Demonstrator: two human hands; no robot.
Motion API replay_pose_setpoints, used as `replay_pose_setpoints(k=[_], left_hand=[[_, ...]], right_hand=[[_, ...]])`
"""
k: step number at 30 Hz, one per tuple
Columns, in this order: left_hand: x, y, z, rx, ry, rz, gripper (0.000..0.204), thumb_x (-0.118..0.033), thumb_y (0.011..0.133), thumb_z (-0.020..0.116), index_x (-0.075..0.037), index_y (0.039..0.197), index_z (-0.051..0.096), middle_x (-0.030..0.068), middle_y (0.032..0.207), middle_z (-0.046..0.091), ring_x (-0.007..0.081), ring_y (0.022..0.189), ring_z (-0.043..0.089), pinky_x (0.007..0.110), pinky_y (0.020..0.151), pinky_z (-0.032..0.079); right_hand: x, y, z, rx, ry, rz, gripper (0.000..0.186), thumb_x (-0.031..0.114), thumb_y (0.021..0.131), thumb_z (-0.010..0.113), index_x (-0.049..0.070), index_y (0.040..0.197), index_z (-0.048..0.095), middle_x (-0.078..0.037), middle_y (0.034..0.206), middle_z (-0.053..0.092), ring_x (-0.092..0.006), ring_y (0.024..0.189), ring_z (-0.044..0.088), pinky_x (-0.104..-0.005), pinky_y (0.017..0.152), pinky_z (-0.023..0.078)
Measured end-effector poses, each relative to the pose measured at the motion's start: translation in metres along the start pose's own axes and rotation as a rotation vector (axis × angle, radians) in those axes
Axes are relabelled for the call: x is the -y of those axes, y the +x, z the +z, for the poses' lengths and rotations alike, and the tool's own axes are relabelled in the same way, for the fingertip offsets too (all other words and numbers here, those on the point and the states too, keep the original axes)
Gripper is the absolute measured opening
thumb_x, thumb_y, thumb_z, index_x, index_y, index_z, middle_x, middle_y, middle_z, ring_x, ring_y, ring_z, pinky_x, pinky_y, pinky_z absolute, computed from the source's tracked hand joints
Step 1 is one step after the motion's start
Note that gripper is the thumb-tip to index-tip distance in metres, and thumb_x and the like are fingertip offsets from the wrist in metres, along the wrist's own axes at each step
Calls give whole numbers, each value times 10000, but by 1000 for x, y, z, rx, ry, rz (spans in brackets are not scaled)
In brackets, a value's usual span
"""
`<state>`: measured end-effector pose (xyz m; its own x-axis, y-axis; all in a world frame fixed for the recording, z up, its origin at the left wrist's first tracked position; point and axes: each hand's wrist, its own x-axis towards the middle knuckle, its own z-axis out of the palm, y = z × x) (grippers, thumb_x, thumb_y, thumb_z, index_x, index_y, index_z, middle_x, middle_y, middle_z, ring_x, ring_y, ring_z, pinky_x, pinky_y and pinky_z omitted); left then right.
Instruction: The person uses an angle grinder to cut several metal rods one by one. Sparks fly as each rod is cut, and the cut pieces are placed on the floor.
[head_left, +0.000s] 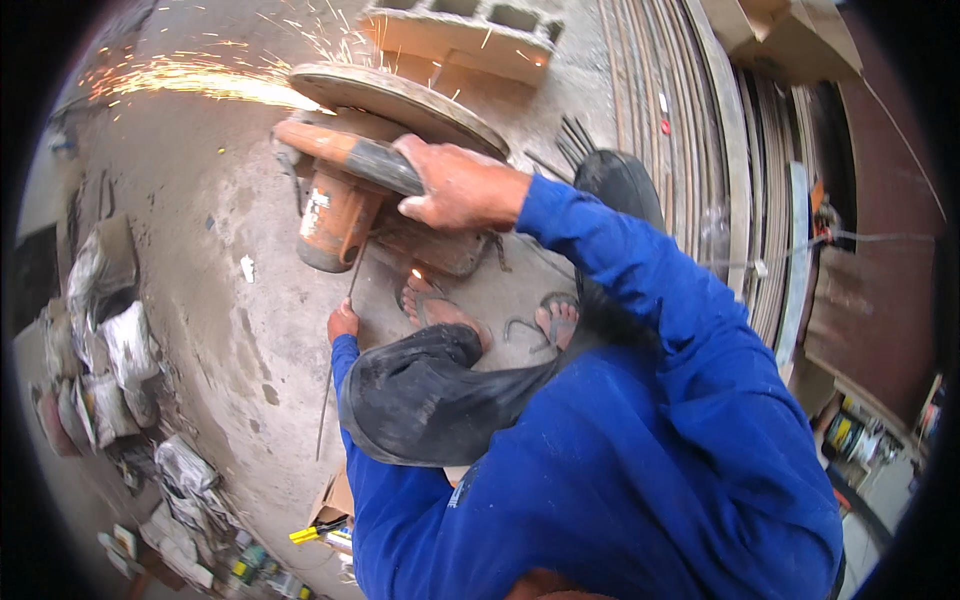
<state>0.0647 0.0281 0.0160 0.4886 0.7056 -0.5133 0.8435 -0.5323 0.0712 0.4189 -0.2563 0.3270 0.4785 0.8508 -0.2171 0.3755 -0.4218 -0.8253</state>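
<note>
My right hand (455, 185) is wrapped round the black grip of an orange cut-off saw (330, 222) that stands on the floor. Its big round wheel or guard (410, 98) faces away from me, and a bright stream of sparks (210, 82) sprays off toward the far left. Low on the near side of the saw, my left hand (343, 322) is closed round a thin metal rod (324, 415). One end of the rod runs up under the saw, where the contact with the wheel is hidden; the other end points back toward me.
A hollow concrete block (465, 45) lies beyond the saw. Several short rods (572, 140) rest by my right leg, and long metal bars (680, 130) run along the right. Crumpled sacks (130, 340) pile up at left. My sandalled feet (440, 312) are close to the saw.
</note>
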Motion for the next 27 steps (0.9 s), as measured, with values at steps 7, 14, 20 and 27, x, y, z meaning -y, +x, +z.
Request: replay_pose_setpoints(k=[7,14,20,27], left_hand=[[5,5,4,-39,9,25,520,-430,1000,389,-22,1087,700,269,1078,662,463,1045,607,527,895,474],[0,1,0,-97,-23,56,583,-455,1011,344,6,1049,699,304,1027,654,482,1012,605,547,867,466],[1,3,-1,-84,-10,64,590,-476,1009,340,-8,1063,696,301,1039,654,484,1020,603,546,876,465],[0,5,0,-73,15,1,566,-479,998,379,-19,1054,704,272,1056,665,468,1027,610,537,883,471]], right_hand=[[0,0,0,32,4,21,610,236,830,677,-75,1280,407,-321,978,646,-446,960,644,-479,852,496],[4,-1,-1,36,5,35,604,235,837,679,-69,1284,409,-313,972,648,-432,957,651,-470,854,500],[3,-2,-2,44,16,46,606,230,833,675,-69,1287,406,-316,974,646,-432,962,650,-474,855,498],[3,-3,-3,36,-2,43,606,236,830,654,-52,1300,401,-314,984,648,-447,970,641,-480,856,490]])
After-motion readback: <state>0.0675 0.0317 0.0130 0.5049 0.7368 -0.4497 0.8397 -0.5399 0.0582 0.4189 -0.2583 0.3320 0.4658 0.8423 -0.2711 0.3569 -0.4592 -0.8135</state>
